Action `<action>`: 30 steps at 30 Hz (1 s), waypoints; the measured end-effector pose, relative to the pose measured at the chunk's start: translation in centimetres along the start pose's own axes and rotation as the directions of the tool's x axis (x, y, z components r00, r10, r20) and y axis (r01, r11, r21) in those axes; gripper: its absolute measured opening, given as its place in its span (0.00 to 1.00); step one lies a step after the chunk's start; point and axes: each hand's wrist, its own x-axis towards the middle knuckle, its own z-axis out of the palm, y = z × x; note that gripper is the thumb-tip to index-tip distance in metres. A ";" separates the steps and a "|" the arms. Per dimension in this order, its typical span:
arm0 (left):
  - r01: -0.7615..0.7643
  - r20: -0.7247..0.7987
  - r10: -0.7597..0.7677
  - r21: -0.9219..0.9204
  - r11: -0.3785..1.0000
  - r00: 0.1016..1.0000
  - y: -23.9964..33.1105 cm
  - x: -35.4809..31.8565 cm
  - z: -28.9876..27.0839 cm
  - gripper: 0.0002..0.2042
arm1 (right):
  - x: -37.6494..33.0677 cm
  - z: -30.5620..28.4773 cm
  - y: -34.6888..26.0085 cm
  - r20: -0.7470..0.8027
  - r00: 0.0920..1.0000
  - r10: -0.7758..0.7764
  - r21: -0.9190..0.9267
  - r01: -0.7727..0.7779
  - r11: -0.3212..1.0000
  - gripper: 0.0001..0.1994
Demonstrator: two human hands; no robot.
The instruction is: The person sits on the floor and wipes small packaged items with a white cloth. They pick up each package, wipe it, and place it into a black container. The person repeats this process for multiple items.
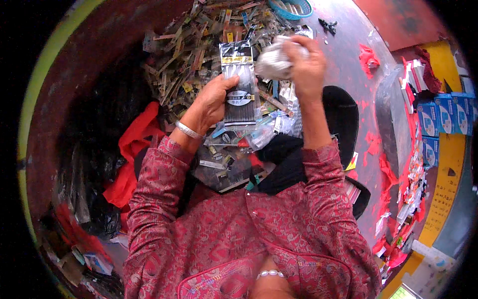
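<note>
My left hand (213, 102) is closed around the left edge of a flat clear packet (240, 79) with a black top and a row of dark, slim sticks like pens or refills inside. The packet is upright, facing me. To its right, my right hand (309, 65) grips a crumpled white cloth (274, 61), slightly smeared by motion, close beside the packet's upper right edge. Beyond and under both hands spreads a large heap of loose slim packets (184, 60). More clear plastic bags (266, 133) lie just below the packet.
A blue basket (303, 14) with items in it stands at the far edge. Red cloth (130, 159) and black plastic bags (97, 184) lie on the left. On the right are red scraps (368, 57), stacked blue boxes (450, 114) and a dark rounded object (343, 117).
</note>
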 end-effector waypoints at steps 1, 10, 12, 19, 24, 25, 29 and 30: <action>0.014 -0.034 -0.014 -0.013 1.000 0.999 -0.1 0.0 0.1 0.12 | -0.8 1.6 -0.7 0.046 0.988 -0.147 -0.213 0.153 0.965 0.08; 0.009 -0.033 -0.018 -0.264 0.964 0.999 0.2 1.0 -3.2 0.17 | -4.5 4.1 -0.5 0.607 0.755 -0.247 -0.324 0.519 0.791 0.14; -0.075 -0.270 0.039 -0.126 0.989 0.962 1.2 0.8 -1.6 0.19 | -5.7 4.0 -0.8 0.662 0.664 -0.347 -0.218 0.614 0.758 0.11; -0.161 -0.243 0.124 -0.143 0.976 0.962 2.8 0.0 -1.4 0.25 | -5.9 0.2 -1.6 0.817 0.557 -0.145 -0.111 0.400 0.910 0.09; -0.121 -0.079 0.107 -0.200 0.972 0.991 2.9 -0.1 -1.5 0.25 | -2.6 -3.5 2.2 0.472 0.704 0.531 0.647 -0.685 0.334 0.10; -0.072 0.014 0.078 -0.244 0.967 0.997 2.7 0.0 -1.7 0.25 | -2.2 -4.0 4.5 0.573 0.663 0.482 0.673 -0.716 0.185 0.12; -0.044 0.061 0.051 -0.116 0.992 0.997 2.1 -0.1 -0.1 0.23 | -3.0 -0.5 5.6 0.509 0.587 0.629 0.530 -0.790 0.309 0.16; -0.057 0.006 0.058 -0.041 0.998 0.998 2.0 -0.6 0.2 0.22 | -3.1 0.5 2.0 0.511 0.530 0.676 0.338 -0.848 0.409 0.14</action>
